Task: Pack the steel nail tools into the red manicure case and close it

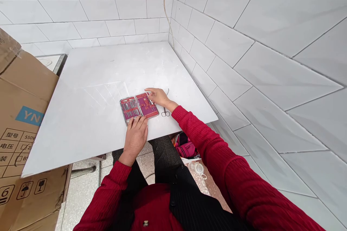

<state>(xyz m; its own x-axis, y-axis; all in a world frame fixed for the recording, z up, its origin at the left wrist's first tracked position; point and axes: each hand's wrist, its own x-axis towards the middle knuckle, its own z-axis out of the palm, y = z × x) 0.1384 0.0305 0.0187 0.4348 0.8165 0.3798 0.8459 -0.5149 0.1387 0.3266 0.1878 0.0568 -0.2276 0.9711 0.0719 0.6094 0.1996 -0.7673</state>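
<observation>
An unfolded manicure kit case (149,114) lies on the white tabletop, red and purple inside, with several metal tools (130,108) strapped in its left half. My left hand (136,133) lies on the case's near edge, its fingers stretched out flat and close together. Over the upper right part of the case is my right hand (159,97), thumb and fingers brought together at the case; whatever they pinch is too small to make out. Small scissors (165,112) rest on the table just below my right wrist. Behind that hand a thin curved metal piece (167,91) shows in part.
The white table (89,75) reaches to the tiled walls (230,54) behind and on the right. A large cardboard box (24,115) stands along its left side. Beneath the right front edge are pink and black items (187,148) and a whitish round object (198,168).
</observation>
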